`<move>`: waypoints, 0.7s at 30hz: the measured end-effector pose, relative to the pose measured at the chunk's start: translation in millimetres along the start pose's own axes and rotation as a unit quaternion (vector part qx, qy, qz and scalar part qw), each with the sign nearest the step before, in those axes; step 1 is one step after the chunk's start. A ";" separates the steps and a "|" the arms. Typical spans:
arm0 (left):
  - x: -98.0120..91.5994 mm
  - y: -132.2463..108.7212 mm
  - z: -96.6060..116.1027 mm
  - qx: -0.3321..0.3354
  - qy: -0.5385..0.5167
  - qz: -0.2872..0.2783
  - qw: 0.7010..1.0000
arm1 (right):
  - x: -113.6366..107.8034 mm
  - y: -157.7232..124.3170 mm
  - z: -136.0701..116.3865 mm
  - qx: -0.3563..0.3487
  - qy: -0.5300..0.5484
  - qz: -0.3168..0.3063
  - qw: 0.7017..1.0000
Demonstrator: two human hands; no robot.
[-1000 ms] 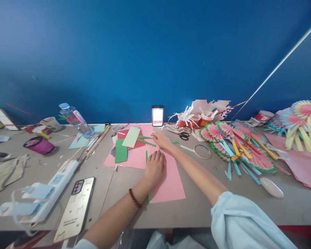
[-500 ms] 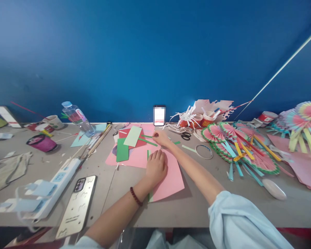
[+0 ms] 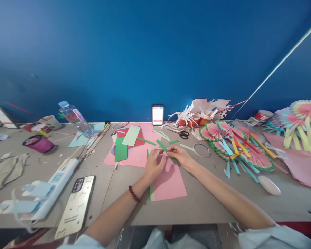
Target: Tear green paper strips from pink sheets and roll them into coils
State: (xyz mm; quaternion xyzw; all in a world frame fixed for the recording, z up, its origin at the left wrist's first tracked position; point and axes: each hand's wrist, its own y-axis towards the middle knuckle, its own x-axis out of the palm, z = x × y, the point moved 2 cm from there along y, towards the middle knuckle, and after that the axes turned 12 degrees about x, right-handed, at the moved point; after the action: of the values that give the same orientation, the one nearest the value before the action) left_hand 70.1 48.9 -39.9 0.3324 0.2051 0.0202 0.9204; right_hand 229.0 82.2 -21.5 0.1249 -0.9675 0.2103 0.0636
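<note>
My right hand (image 3: 180, 157) pinches a dark green paper strip (image 3: 162, 145), which slants above the top of a pink paper sheet (image 3: 169, 185). Close beside the strip is my left hand (image 3: 154, 165), its fingers bent and its thumb apart from them; whether its fingertips touch the strip I cannot tell. A green band (image 3: 151, 192) runs along the left edge of the pink sheet. Beyond my hands, another green strip (image 3: 148, 141) lies across more pink paper (image 3: 134, 157), near a green card (image 3: 121, 152) and a pale green card (image 3: 131, 136).
Black-handled scissors (image 3: 184, 135) and a tape roll (image 3: 202, 150) lie to the right, before folded paper fans (image 3: 230, 138). At left are a phone (image 3: 76, 204), a power strip (image 3: 58, 181) and a water bottle (image 3: 76, 117). A lit phone (image 3: 158, 115) leans on the wall.
My right hand has drawn back towards me from the far strips, bringing a green strip over the pink sheet. My left hand has lifted its fingers and opened from lying on the sheet.
</note>
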 end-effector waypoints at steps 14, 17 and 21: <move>7.6 4.4 4.6 -0.238 -0.337 -0.057 0.909 | -86.8 -37.1 -3.3 -0.163 -0.479 0.222 0.833; 10.0 2.4 5.2 -0.262 -0.379 -0.080 0.884 | -130.7 -41.9 3.0 -0.156 -0.571 0.305 0.746; 10.2 2.6 7.3 -0.277 -0.407 -0.107 0.864 | -160.5 -46.6 12.9 -0.118 -0.646 0.299 0.692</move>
State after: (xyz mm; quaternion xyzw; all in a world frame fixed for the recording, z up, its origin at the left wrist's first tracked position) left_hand 82.6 48.3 -36.9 0.0183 -0.1671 -0.1592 0.9728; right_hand 394.8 70.2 -43.1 -0.0749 -0.7728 -0.0302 -0.6295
